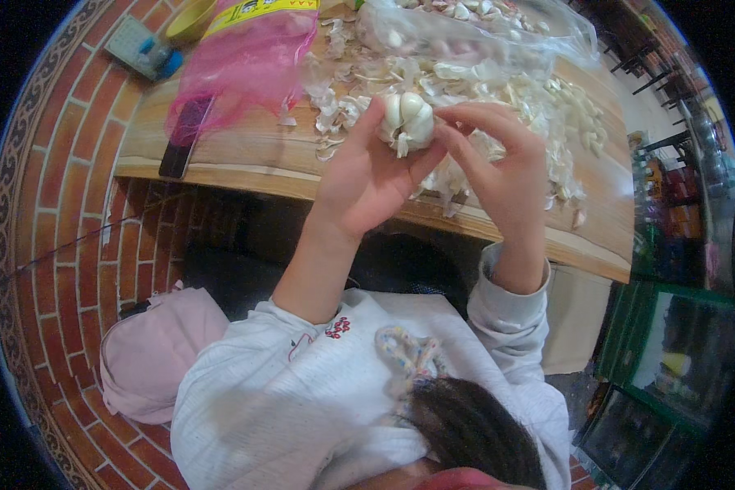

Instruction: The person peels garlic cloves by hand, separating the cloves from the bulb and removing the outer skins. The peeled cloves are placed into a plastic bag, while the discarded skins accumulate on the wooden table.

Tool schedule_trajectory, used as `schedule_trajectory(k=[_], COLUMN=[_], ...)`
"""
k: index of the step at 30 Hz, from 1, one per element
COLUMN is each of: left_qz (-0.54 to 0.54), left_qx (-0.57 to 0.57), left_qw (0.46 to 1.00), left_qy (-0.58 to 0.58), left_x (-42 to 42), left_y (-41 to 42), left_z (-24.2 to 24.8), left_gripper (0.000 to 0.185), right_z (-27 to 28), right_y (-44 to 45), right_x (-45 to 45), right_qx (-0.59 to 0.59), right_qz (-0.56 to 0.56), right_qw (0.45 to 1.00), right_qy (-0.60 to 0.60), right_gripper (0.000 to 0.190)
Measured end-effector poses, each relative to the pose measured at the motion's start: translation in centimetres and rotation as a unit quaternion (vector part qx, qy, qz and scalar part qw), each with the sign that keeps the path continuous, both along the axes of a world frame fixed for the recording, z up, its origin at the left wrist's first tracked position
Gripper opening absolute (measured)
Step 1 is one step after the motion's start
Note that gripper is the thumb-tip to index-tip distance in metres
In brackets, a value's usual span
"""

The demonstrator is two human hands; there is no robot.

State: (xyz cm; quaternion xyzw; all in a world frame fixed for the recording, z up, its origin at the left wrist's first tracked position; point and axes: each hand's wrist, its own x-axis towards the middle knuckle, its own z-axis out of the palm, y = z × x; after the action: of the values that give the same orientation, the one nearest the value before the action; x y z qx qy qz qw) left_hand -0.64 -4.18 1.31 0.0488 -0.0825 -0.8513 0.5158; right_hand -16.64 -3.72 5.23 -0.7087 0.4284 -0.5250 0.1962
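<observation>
A garlic bulb (408, 121) with its cloves partly exposed rests in my left hand (367, 177), between the thumb and the fingers, above the table's front edge. My right hand (505, 159) is at the right side of the bulb, its thumb and index finger nearly together; whether they pinch a bit of skin there cannot be told. Behind and below the hands, a heap of papery garlic skins (459, 76) spreads over the wooden table (245, 144). Peeled cloves (579, 116) lie in a pile to the right of the skins.
A clear plastic bag (435, 46) with garlic cloves lies at the back. To the left are a pink mesh bag (245, 61) partly over a dark phone (180, 144), a yellow bowl (190, 21) and a blue-capped container (156, 55). A pink backpack (162, 355) stands below, by the brick-patterned surface.
</observation>
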Motion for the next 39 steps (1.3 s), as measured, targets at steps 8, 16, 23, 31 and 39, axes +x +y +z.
schedule_trajectory(k=[8, 16, 23, 31, 39], left_qz=[0.107, 0.125, 0.126, -0.005, -0.081], left_qx=[-0.062, -0.095, -0.089, -0.079, -0.105], left_qw=[0.984, 0.980, 0.977, 0.990, 0.987], left_qy=[-0.132, -0.121, -0.148, -0.121, -0.094], left_x=[-2.0, -2.2, -1.9, -2.0, -1.0], left_y=[1.0, 1.7, 1.1, 1.7, 1.1], left_z=[-0.3, -0.6, -1.2, -0.4, -0.7], left_gripper=[0.036, 0.041, 0.036, 0.033, 0.031], right_z=[-0.2, -0.9, -1.4, -1.7, -2.4], right_y=[1.2, 1.7, 1.2, -0.6, -2.8], right_x=[0.1, 0.5, 1.0, -0.5, -0.8], right_qx=[-0.020, -0.138, -0.069, 0.018, -0.026], right_qz=[-0.043, -0.045, -0.066, -0.194, -0.259], right_qw=[0.998, 0.988, 0.995, 0.980, 0.964], right_qy=[0.038, 0.055, -0.019, -0.047, 0.062], right_gripper=[0.020, 0.024, 0.012, 0.009, 0.009])
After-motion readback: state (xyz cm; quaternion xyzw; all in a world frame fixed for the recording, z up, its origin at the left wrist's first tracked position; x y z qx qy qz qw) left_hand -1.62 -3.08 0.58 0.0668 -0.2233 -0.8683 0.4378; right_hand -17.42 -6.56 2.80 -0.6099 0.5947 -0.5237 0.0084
